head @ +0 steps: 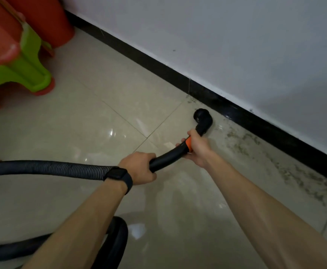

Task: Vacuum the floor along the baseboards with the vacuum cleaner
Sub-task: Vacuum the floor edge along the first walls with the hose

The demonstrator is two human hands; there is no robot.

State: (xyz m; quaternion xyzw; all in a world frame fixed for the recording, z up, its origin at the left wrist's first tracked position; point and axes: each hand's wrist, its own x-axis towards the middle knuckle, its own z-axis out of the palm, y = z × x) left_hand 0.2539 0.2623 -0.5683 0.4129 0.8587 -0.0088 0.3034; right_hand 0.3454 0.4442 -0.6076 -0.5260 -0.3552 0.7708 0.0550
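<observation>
- Beige tile floor (104, 121).
- Dirt patches (275, 164) right of the right hand (198, 150).
- Black nozzle (202, 118) just beyond it.
- Stacked stools (17, 61) far beyond the left hand (139, 167).
- Loop of hose (110, 241) nearer than it.

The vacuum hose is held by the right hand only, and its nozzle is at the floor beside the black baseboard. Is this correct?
Not the right hand only: the head view shows both hands on the hose. The left hand grips it further back, and the right hand grips it at the orange collar. The nozzle is at the floor beside the black baseboard.
</observation>
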